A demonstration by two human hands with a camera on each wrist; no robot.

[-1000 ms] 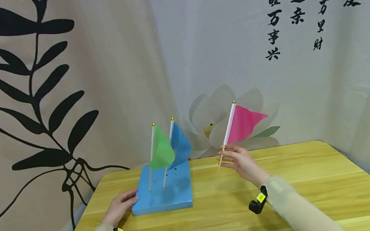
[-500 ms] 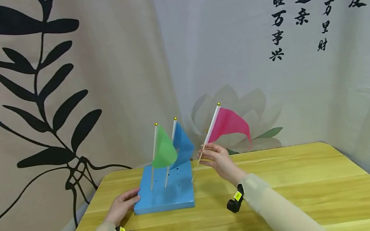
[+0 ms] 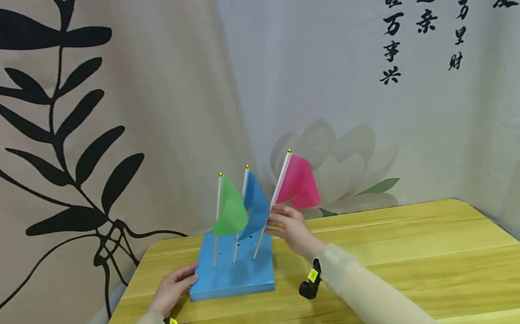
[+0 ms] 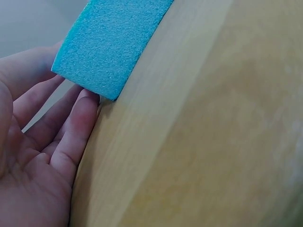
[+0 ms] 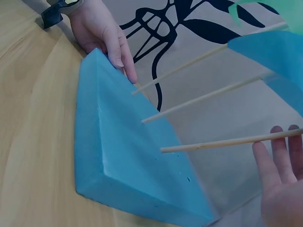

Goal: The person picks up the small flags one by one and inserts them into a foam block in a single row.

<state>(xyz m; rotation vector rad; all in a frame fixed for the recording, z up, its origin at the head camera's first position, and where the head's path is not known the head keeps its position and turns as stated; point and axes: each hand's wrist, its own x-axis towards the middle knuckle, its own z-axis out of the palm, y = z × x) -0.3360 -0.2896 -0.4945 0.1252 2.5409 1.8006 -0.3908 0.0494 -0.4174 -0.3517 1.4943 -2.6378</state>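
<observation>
Right hand (image 3: 288, 226) pinches the pink flag (image 3: 296, 183) by its stick, which slants up and right, its lower tip at the foam block (image 3: 233, 278) on the table (image 3: 405, 252). Left hand (image 3: 174, 288), fingers straight, touches the block's left corner. Calligraphy (image 3: 438, 1) marks the backdrop.

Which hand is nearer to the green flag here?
Right. The right hand holds the pink flag's stick, two sticks over from the green flag; the left hand rests lower, against the foam block's near-left corner.
</observation>
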